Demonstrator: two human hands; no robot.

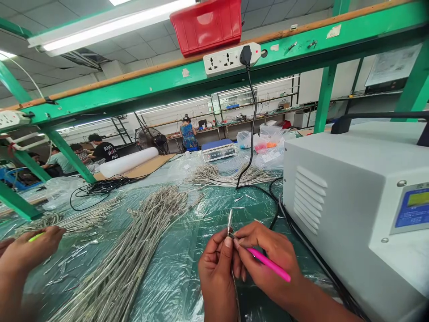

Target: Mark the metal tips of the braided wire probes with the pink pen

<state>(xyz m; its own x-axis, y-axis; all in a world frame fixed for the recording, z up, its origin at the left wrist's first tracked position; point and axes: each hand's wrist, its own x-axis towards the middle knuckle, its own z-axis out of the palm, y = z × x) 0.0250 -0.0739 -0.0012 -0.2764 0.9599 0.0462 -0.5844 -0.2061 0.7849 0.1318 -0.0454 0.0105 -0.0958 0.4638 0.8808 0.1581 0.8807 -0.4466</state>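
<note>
**Braided cable end pinched, pink tool at it**

Left hand (217, 277): fingers (225, 255) clamped on a braided metal cable (229, 222), end sticking up. Right hand (271, 261): fingers together around a pink pen-like tool (270, 264), tip at the cable end. Both sit above a green bench mat (174, 286), beside a white control box (335, 201). Cable bundle (134, 250) lies left. Co-worker's hand (31, 248) grips a green item (36, 237).

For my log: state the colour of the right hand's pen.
The pen is bright pink; head view.
</note>
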